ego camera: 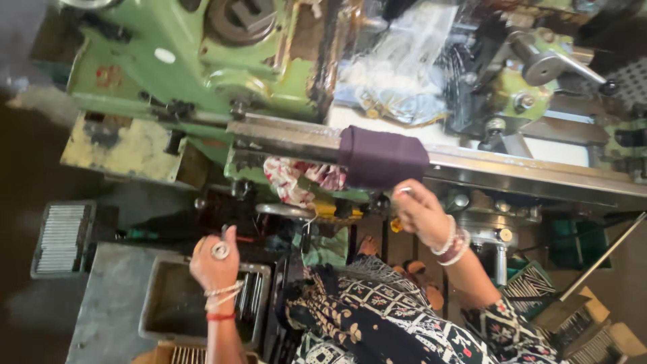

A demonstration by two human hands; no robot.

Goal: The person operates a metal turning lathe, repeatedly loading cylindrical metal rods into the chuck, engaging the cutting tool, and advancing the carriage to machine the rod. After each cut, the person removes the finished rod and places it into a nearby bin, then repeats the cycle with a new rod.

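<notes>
The left hand (216,264) was raised over the grey metal tray (164,305), fingers pinched around a small metal ring (220,251). The right hand (419,210), to the right and farther off, pinched a small metal piece (404,191) just below the purple cloth (383,157) wrapped on the machine rail (526,174).

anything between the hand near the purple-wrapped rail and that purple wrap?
Nothing visible. The right hand sits just below the purple cloth wrap on the metal rail, pinching a small metal piece, with only an open gap between them. The left hand is apart, holding a small ring over the grey tray.
</notes>
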